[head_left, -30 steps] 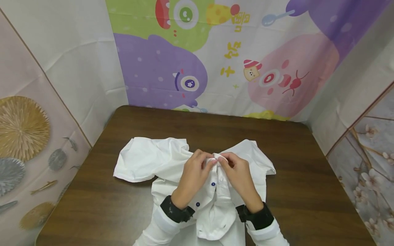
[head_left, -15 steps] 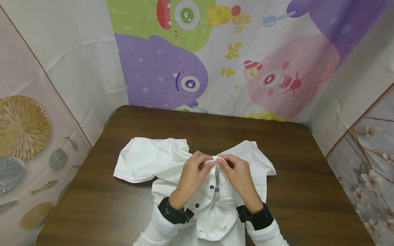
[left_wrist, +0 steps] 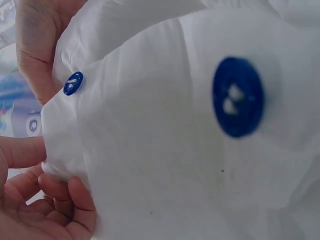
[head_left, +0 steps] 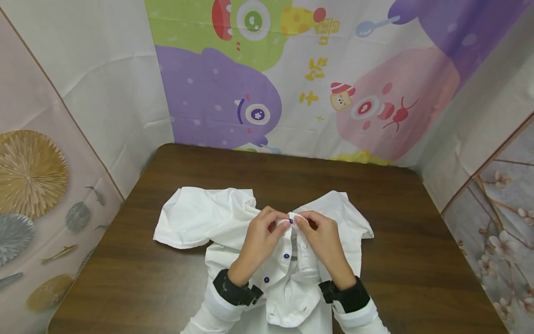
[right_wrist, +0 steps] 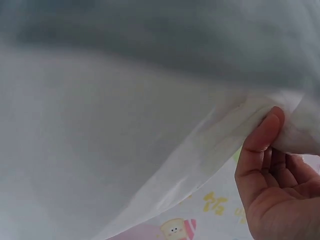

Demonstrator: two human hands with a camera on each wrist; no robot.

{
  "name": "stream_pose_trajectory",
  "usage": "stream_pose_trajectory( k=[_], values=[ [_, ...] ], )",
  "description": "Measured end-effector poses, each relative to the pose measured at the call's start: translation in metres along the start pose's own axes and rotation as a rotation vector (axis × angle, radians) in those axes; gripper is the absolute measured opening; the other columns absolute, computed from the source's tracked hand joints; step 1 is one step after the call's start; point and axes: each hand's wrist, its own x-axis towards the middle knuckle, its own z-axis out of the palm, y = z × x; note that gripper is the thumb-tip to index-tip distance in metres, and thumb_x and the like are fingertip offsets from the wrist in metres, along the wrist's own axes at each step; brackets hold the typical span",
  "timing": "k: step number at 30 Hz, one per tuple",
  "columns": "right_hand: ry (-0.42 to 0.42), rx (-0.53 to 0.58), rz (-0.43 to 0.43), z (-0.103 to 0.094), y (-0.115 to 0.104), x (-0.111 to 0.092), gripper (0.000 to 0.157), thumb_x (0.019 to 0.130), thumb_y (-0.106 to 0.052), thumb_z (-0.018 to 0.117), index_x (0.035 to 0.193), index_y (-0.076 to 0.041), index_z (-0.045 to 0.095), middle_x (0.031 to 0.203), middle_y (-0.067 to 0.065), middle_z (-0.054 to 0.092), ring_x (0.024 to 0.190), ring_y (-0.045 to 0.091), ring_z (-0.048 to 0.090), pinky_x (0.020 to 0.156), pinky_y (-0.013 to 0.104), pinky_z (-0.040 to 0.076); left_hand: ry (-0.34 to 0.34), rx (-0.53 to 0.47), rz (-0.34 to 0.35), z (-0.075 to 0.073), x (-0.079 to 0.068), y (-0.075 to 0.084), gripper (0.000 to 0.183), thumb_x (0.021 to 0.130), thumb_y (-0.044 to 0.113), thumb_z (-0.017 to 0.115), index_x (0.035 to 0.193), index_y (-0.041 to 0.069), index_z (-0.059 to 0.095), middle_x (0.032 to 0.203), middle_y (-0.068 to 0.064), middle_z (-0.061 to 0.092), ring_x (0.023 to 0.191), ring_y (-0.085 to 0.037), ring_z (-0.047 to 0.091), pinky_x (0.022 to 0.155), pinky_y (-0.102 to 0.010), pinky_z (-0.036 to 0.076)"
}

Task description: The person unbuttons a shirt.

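White sleeves (head_left: 217,311): worn on both arms, entering at the bottom edge of the frame, left and right of centre.
Black straps (head_left: 350,294): one round each wrist, lower centre.
White shirt (head_left: 277,266): spread in the centre and lower centre, its front edge lifted between the hands; a rounded flap (head_left: 294,308) lies between the wrists.
Blue buttons (head_left: 286,256): three in a slanting row on the shirt front, the topmost between the fingertips; the left wrist view shows two up close.
Left hand (head_left: 260,236): centre, its grip pinching the shirt's edge between thumb and fingers.
Right hand (head_left: 323,234): just right of centre, its grip pinching the same edge close beside the other fingertips.
Shirt's short sleeves (head_left: 200,215): laid out beyond the hands, towards left and right.
Brown worktop (head_left: 396,222): under the shirt, reaching to mid-frame.
Cartoon backdrop (head_left: 300,139): hangs behind, across the upper centre, with purple, green and pink figures and yellow characters.
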Motion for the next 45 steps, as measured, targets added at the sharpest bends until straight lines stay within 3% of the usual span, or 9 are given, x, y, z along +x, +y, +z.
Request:
stream_pose_trajectory(
  k=[23, 28, 34, 38, 45],
  values=[
    [0.005, 0.011, 0.026, 0.0, 0.004, -0.002, 0.016, 0.086, -0.016, 0.066, 0.091, -0.001, 0.07, 0.075, 0.009, 0.063, 0.066, 0.013, 0.048, 0.058, 0.019, 0.04, -0.013, -0.043, -0.011, -0.002, -0.001, -0.002, 0.009, 0.085, 0.013, 0.066, 0.091, 0.006, 0.068, 0.077, -0.001, 0.051, 0.065, -0.009, 0.045, 0.059, -0.02, 0.04],
    [0.0, -0.03, -0.01, -0.001, 0.007, -0.005, 0.016, 0.085, -0.02, 0.067, 0.087, -0.004, 0.069, 0.07, 0.004, 0.058, 0.065, 0.012, 0.044, 0.057, 0.02, 0.037, 0.001, -0.05, -0.007, -0.005, -0.004, -0.004, 0.008, 0.085, 0.011, 0.066, 0.09, 0.006, 0.067, 0.079, -0.003, 0.053, 0.068, -0.01, 0.048, 0.062, -0.021, 0.043],
    [0.001, -0.108, -0.017, -0.003, 0.012, -0.01, 0.018, 0.081, -0.026, 0.071, 0.076, -0.01, 0.065, 0.072, 0.001, 0.062, 0.067, 0.01, 0.05, 0.06, 0.023, 0.041, 0.03, -0.079, -0.018, -0.012, -0.01, -0.009, 0.006, 0.085, 0.008, 0.066, 0.09, 0.006, 0.067, 0.083, -0.004, 0.056, 0.071, -0.012, 0.051, 0.065, -0.027, 0.047],
    [-0.068, -0.177, 0.007, -0.002, 0.016, -0.014, 0.024, 0.079, -0.03, 0.073, 0.074, -0.011, 0.061, 0.07, -0.001, 0.06, 0.067, 0.011, 0.05, 0.061, 0.023, 0.041, 0.057, -0.091, -0.017, -0.016, -0.014, -0.014, 0.006, 0.083, 0.006, 0.066, 0.089, 0.007, 0.067, 0.084, -0.003, 0.058, 0.072, -0.014, 0.053, 0.067, -0.024, 0.047],
    [-0.285, -0.326, 0.015, 0.005, 0.026, -0.021, 0.026, 0.081, -0.03, 0.071, 0.07, -0.014, 0.054, 0.062, -0.005, 0.047, 0.063, 0.01, 0.043, 0.058, 0.023, 0.036, 0.071, -0.108, -0.024, -0.021, -0.023, -0.021, 0.006, 0.082, 0.005, 0.067, 0.088, 0.008, 0.068, 0.087, -0.002, 0.06, 0.075, -0.011, 0.053, 0.071, -0.026, 0.049]
  ],
)
